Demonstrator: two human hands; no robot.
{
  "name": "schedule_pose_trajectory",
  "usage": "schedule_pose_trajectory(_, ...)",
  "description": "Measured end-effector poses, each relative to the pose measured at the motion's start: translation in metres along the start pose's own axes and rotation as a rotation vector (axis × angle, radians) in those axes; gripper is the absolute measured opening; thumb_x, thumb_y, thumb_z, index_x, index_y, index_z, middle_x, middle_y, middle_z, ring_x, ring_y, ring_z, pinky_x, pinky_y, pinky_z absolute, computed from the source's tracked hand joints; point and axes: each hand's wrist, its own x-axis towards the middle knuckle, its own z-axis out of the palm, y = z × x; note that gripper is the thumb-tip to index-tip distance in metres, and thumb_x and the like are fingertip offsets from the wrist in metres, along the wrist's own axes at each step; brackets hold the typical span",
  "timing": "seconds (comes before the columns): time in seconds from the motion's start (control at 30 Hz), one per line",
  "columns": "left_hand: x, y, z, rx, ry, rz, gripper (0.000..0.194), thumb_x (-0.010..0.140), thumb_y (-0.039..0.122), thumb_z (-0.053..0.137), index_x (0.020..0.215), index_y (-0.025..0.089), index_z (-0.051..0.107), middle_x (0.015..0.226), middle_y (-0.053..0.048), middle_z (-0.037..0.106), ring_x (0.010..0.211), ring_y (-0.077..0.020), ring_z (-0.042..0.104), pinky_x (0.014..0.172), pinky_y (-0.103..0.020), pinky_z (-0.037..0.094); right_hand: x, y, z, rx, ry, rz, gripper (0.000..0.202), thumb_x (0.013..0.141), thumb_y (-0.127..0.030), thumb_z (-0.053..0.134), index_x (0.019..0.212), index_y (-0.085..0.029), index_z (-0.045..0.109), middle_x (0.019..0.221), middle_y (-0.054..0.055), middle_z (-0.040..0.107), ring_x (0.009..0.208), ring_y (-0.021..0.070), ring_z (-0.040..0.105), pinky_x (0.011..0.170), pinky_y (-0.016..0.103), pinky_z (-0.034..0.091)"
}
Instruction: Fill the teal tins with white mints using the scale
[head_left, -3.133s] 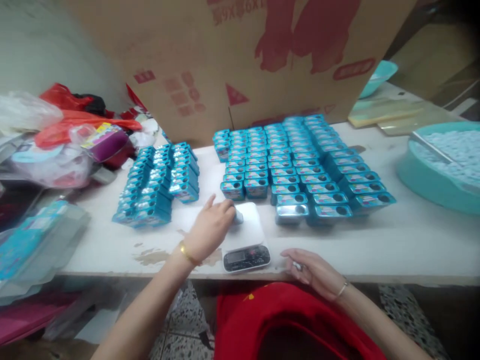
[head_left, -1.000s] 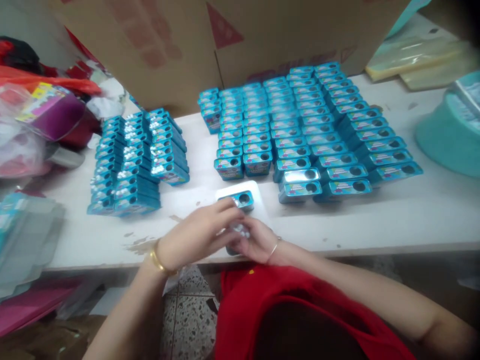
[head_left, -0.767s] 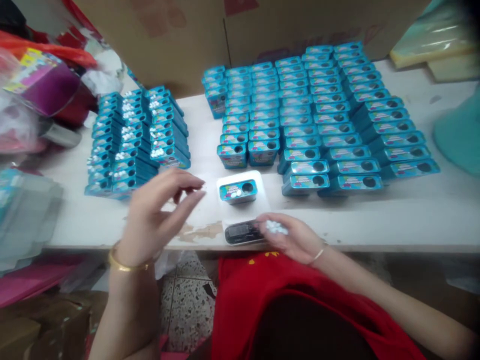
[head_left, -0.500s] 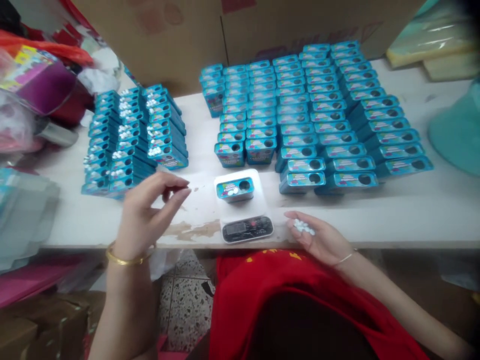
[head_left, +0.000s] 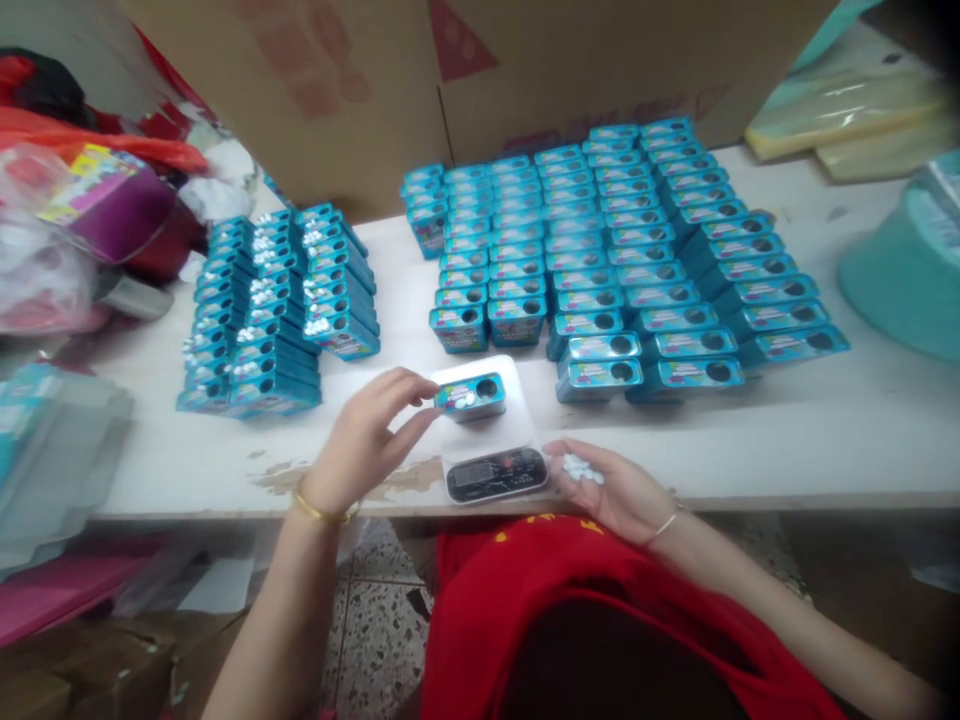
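Note:
A small blue tin (head_left: 491,402) stands upright on the white plate of a digital kitchen scale (head_left: 519,425). It has a round dark hole in its top, and a few white pellets lie on the lid. The thumb and finger of my left hand (head_left: 375,425) pinch the tin's left end. My right hand (head_left: 619,490) is cupped palm up beside the scale's lower right corner, with a small heap of white pellets (head_left: 583,468) in it. The figures on the scale's display cannot be read.
Rows of blue tins (head_left: 517,255) with holed tops fill the back and right. More tins (head_left: 274,300) with pellets on top stand at left. A large cardboard box (head_left: 375,100) stands behind, a turquoise tub (head_left: 900,265) at far right, plastic trays (head_left: 64,450) at far left.
My left hand has moved right, from the bare tabletop near the left tins to the tin on the scale. My right hand, still cupping pellets, is a little closer to the scale.

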Motion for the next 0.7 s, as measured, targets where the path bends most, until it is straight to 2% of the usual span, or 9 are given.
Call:
schedule_pose_trajectory(0.13,0.005,-0.002,0.008,0.049,-0.076,0.044,0.016,0.089,0.028,0.05,0.095,0.018,0.06,0.094,-0.007,0.057,0.088,-0.0167,0.053,0.079,-0.032,0.043,0.004,0.003,0.009,-0.028,-0.028,0.004,0.017,0.086,-0.019,0.052,0.086,-0.011,0.068,0.073,0.006,0.064,0.059,0.009,0.059,0.052,0.016,0.051)
schedule_pose_trajectory(0.23,0.011,-0.001,0.015,0.087,-0.072,0.075,0.015,0.089,0.026,0.048,0.09,0.017,0.061,0.089,-0.006,0.057,0.084,-0.0165,0.051,0.075,-0.032,0.041,0.005,0.003,0.015,-0.043,-0.039,0.006,0.019,0.086,-0.021,0.052,0.086,-0.01,0.068,0.07,0.006,0.064,0.056,0.0083,0.057,0.05,0.015,0.048)
schedule_pose_trajectory(0.43,0.027,0.009,0.026,0.149,-0.1,0.074,0.019,0.092,0.027,0.042,0.092,0.019,0.06,0.093,-0.005,0.058,0.088,-0.017,0.051,0.076,-0.033,0.035,0.004,0.006,0.017,-0.056,-0.048,0.021,0.017,0.085,-0.022,0.054,0.085,-0.01,0.067,0.066,0.004,0.061,0.051,0.0068,0.054,0.045,0.014,0.042)
schedule_pose_trajectory(0.5,0.03,0.012,0.027,0.175,-0.099,0.061,0.019,0.091,0.031,0.044,0.098,0.02,0.058,0.099,-0.006,0.058,0.092,-0.0183,0.051,0.08,-0.034,0.034,0.004,0.008,0.016,-0.052,-0.047,0.024,0.016,0.084,-0.023,0.056,0.085,-0.01,0.067,0.066,0.004,0.061,0.051,0.0068,0.054,0.045,0.014,0.041)
schedule_pose_trajectory(0.57,0.032,0.013,0.026,0.222,-0.113,0.043,0.03,0.087,0.04,0.051,0.109,0.02,0.054,0.105,-0.008,0.057,0.096,-0.0211,0.05,0.082,-0.036,0.034,0.004,0.009,0.015,-0.049,-0.036,0.022,0.016,0.083,-0.023,0.057,0.085,-0.01,0.067,0.066,0.004,0.061,0.052,0.0072,0.054,0.044,0.014,0.041)
schedule_pose_trajectory(0.63,0.032,0.011,0.021,0.272,-0.188,0.039,0.037,0.084,0.043,0.055,0.112,0.019,0.052,0.102,-0.008,0.058,0.093,-0.0224,0.051,0.079,-0.036,0.036,0.005,0.009,0.015,-0.049,-0.026,0.018,0.016,0.081,-0.024,0.059,0.084,-0.01,0.067,0.066,0.004,0.062,0.051,0.0071,0.054,0.043,0.014,0.039)
schedule_pose_trajectory(0.7,0.032,0.006,0.007,0.283,-0.273,0.049,0.029,0.085,0.04,0.054,0.106,0.02,0.055,0.093,-0.006,0.059,0.086,-0.0209,0.052,0.074,-0.034,0.038,0.006,0.009,0.015,-0.051,-0.022,0.012,0.017,0.079,-0.027,0.061,0.082,-0.011,0.067,0.065,0.004,0.061,0.049,0.0067,0.052,0.041,0.014,0.037)
